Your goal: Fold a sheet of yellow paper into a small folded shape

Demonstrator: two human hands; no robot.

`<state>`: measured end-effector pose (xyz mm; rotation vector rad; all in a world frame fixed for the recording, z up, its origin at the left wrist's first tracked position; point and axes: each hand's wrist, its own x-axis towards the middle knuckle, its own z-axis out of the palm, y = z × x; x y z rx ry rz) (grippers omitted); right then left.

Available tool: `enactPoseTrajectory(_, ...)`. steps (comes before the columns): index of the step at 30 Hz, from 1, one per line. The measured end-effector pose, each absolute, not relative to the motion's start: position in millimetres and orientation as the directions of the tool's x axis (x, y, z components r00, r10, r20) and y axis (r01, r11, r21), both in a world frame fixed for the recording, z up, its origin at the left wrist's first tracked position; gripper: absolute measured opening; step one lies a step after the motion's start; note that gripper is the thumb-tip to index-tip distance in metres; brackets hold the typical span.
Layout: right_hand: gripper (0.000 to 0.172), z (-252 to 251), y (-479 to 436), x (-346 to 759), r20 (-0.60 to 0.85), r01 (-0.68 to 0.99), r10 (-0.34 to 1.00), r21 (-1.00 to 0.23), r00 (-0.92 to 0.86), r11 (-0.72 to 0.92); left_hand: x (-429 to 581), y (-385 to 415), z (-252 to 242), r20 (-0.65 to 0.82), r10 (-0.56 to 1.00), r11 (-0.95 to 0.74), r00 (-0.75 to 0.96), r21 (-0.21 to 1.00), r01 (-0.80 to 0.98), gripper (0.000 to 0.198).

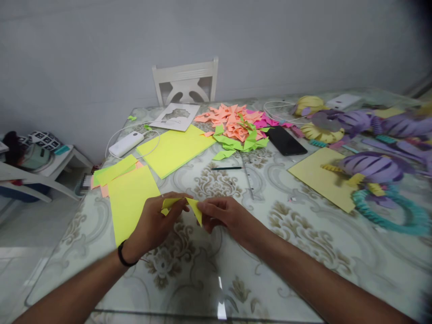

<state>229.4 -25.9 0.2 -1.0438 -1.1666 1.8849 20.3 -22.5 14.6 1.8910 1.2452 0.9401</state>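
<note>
My left hand [153,222] and my right hand [224,216] both pinch a small folded yellow paper piece [194,207] just above the glass-topped patterned table [209,279]. Each hand's fingers are closed on one end of the piece. A black band sits on my left wrist. Just left of my left hand lies a yellow-green paper sheet [130,198], partly hidden by that hand.
A larger yellow sheet [173,150], a pile of folded orange, pink and green pieces [238,128], a black phone [286,140], a pencil [227,168], a white power bank [126,144] and purple and teal paper crafts [374,166] lie farther back. A white chair [185,81] stands behind the table.
</note>
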Motion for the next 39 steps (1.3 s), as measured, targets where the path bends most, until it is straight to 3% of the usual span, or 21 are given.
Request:
enactPoseTrajectory(6, 0.037, 0.0, -25.3, 227.9, -0.26, -0.207, 0.859, -0.902, -0.441, -0.379, 20.1, -24.7, 15.6, 0.143, 0.95, -0.271, 0.277, 0.82, 0.505, 0.035)
enactPoseTrajectory(9, 0.038, 1.1, -24.3, 227.2, -0.235, -0.113, 0.892, -0.948, -0.385, -0.298, 18.3, -24.0, 14.7, 0.035, 0.965, -0.169, 0.26, 0.84, 0.515, 0.041)
enactPoseTrajectory(17, 0.04, 1.6, -26.1, 226.6, -0.208, 0.068, 0.942, -0.978, -0.264, -0.197, 18.7, -21.5, 11.8, -0.105, 0.944, 0.007, 0.312, 0.954, 0.299, 0.042)
enactPoseTrajectory(27, 0.036, 4.8, -29.2, 226.0, -0.174, 0.161, 0.953, -0.977, -0.248, -0.137, 19.0, -19.3, 8.7, -0.035, 0.942, -0.08, 0.334, 0.943, 0.323, 0.037)
enactPoseTrajectory(35, 0.04, 7.1, -30.7, 226.9, -0.116, 0.29, 0.955, -0.957, -0.273, -0.033, 19.8, -22.6, 13.9, -0.07, 0.943, -0.015, 0.325, 0.967, 0.253, 0.032)
enactPoseTrajectory(39, 0.03, 9.5, -32.4, 227.0, -0.029, 0.285, 0.96, -0.957, -0.277, 0.053, 19.2, -22.4, 14.8, -0.083, 0.935, -0.008, 0.344, 0.967, 0.254, 0.034)
